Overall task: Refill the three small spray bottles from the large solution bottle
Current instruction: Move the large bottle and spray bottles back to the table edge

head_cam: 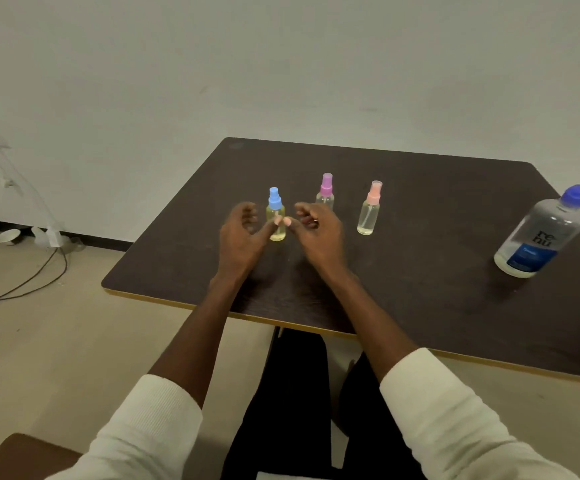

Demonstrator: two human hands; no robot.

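A dark brown rectangular wooden table [420, 271] with a pale edge strip is standing against a plain wall. At its right side a large clear plastic solution bottle with a blue cap and blue label [541, 233] is standing upright, well apart from both hands. The person's left hand [238, 237] and right hand [318, 230] are hovering over the middle of the table, fingers loosely curled and grasping nothing. Between them a small clear spray bottle with a blue nozzle [276, 216], holding yellowish liquid, is standing upright; both thumbs are reaching in toward its body, though contact cannot be told. Just behind the right hand a small clear spray bottle with a purple nozzle [325, 192] is standing, partly hidden. Near that hand's right a small clear spray bottle with a pink nozzle [369, 211] is standing untouched.
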